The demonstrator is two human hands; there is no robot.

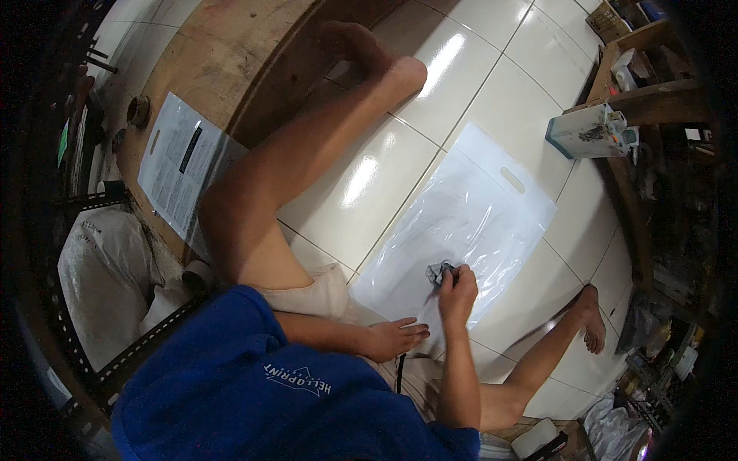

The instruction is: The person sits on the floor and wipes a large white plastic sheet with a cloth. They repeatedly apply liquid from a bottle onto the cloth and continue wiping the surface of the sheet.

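Observation:
A white plastic bag with a cut-out handle slot lies flat on the tiled floor between my legs, its shiny surface slightly wrinkled. My right hand pinches a crumpled grey cloth and presses it against the lower part of this bag. Close to the bag's near edge, my left hand rests by my lap with its fingers stretched out, holding nothing. Whether its fingertips touch the bag I cannot tell.
A second, printed plastic bag lies on the wooden bench at left, partly behind my leg. A pale square-sided container stands at the far right beside a wooden frame. A wrapped sack sits at lower left.

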